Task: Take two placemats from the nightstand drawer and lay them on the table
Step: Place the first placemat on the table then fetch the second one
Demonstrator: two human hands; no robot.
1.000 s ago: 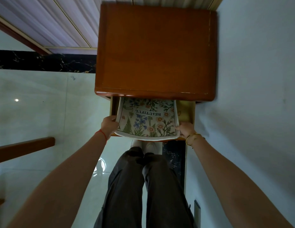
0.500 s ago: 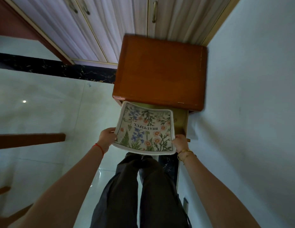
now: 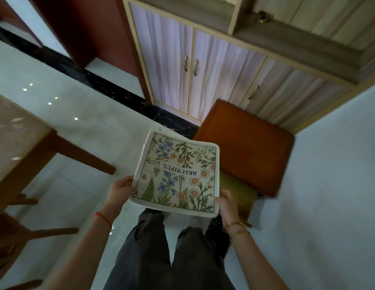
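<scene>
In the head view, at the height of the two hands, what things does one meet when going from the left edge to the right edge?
Table → left hand → floral placemat → right hand → open nightstand drawer → white wall.

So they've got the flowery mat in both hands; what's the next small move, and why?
Probably carry the placemat left to the table: the left hand and right hand grip its near corners, and it is clear of the open drawer.

Cream placemat (image 3: 178, 174) with blue and orange flowers, reddish-brown nightstand (image 3: 245, 147), red wrist string (image 3: 102, 216)
</scene>
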